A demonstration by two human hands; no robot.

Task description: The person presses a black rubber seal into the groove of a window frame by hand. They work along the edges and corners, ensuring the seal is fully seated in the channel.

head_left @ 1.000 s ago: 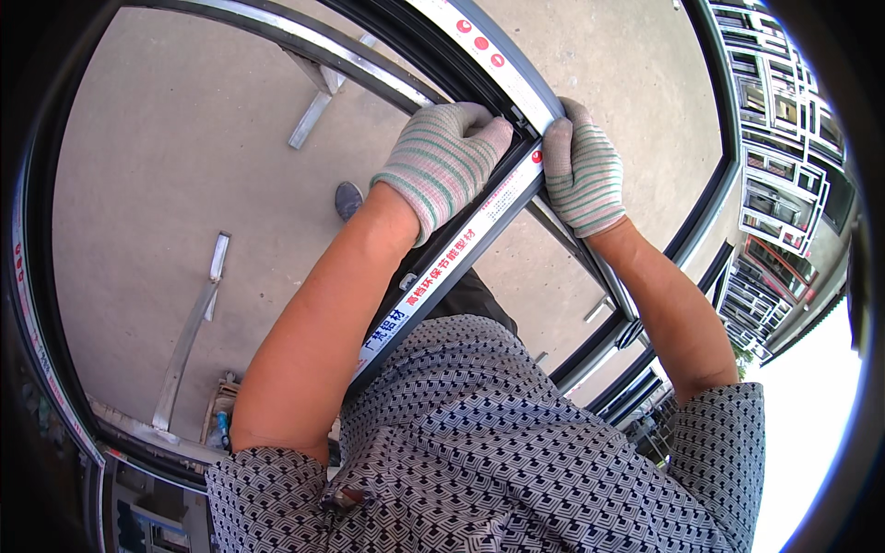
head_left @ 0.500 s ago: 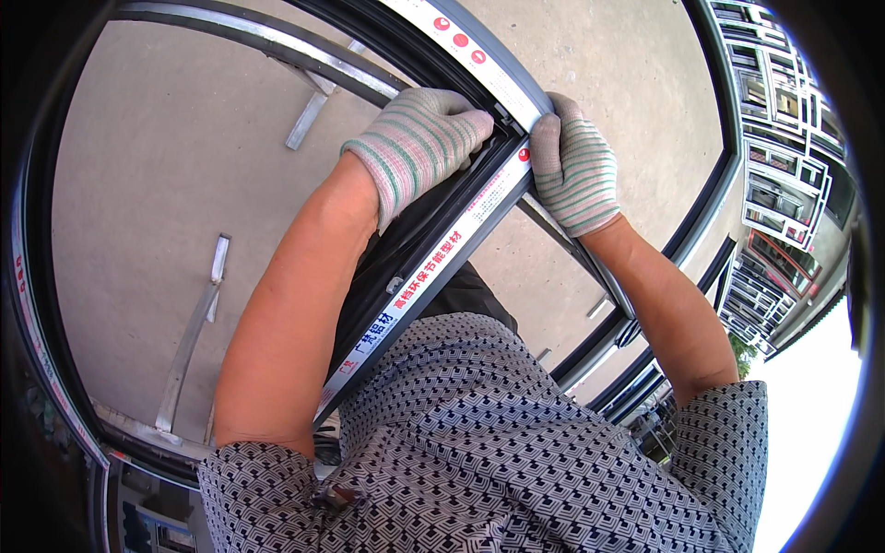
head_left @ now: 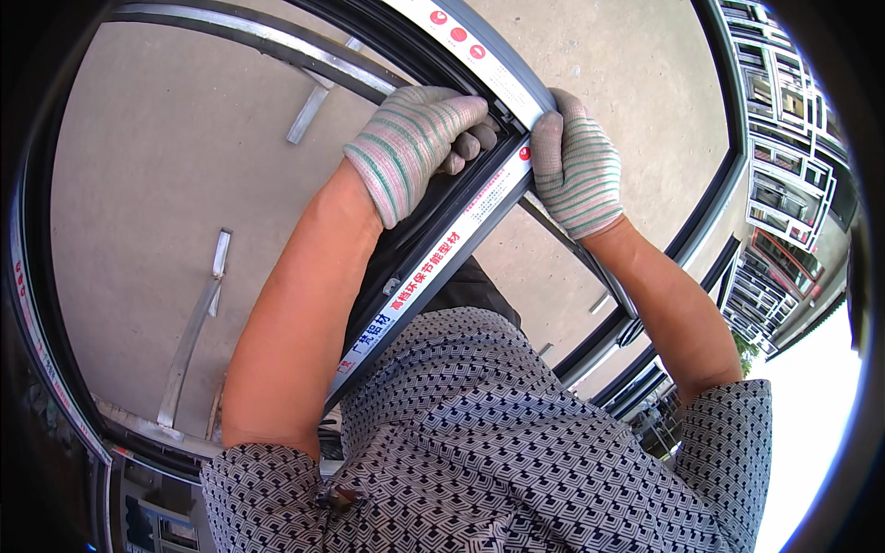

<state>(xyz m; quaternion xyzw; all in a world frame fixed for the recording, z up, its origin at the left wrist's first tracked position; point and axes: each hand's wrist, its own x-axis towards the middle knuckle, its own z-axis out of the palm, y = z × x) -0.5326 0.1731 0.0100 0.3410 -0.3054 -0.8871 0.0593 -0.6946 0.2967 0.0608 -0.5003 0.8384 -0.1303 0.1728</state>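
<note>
A large metal window frame with dark inner grooves and a white printed protective film fills the view before me, its corner at upper middle. At that corner's outer side, my right hand, in a striped knit glove, is closed around the frame, thumb on the near face. My left hand, gloved alike, rests at the inner side of the same corner. Its fingers are curled, with darkened fingertips showing beside the black groove. Whether something thin is pinched in them is hidden.
Below lies a concrete floor. Metal support bars stand within the frame opening at lower left, and another short bar shows higher up. Several white window frames are stacked at the far right.
My left hand has turned and drawn slightly back from the corner, so its curled fingertips now show. The right hand keeps its hold with hardly any shift.
</note>
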